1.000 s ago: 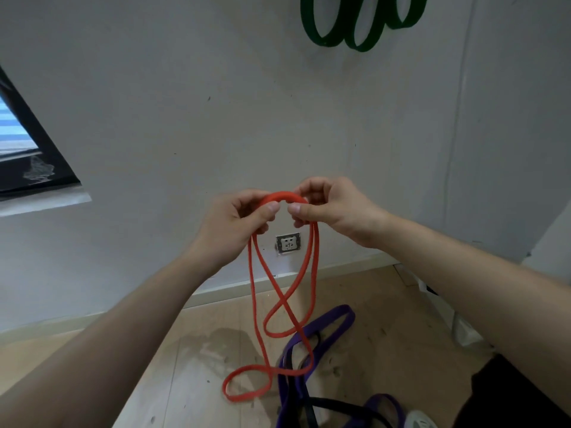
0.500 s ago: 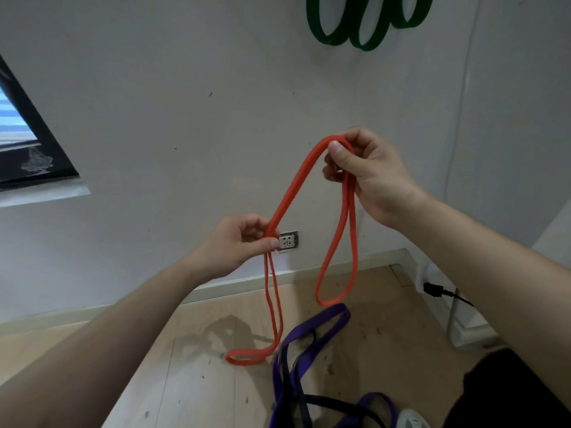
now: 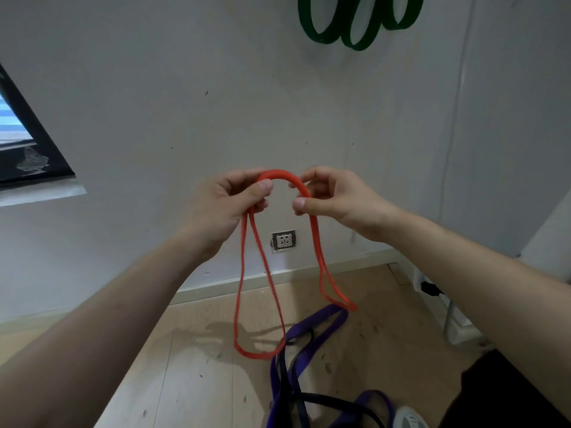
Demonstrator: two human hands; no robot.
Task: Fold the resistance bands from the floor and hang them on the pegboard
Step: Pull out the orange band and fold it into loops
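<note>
Wall (image 3: 185, 88): right hand (image 3: 336, 200) lowered beside left hand (image 3: 228, 208), pinching red band (image 3: 279, 173).

The green band (image 3: 357, 46) ran off the top edge, so whatever held it could not be seen. Where the red band (image 3: 279, 175) passed through the left hand (image 3: 228, 205) and the right hand (image 3: 336, 199), curled fingers hid it. The purple band (image 3: 318, 317) and the black band (image 3: 333, 401) left the frame at the bottom edge, beside a white shape (image 3: 408, 419), perhaps a shoe toe, cut off there. The window (image 3: 46, 143) was clipped at the left.
</note>
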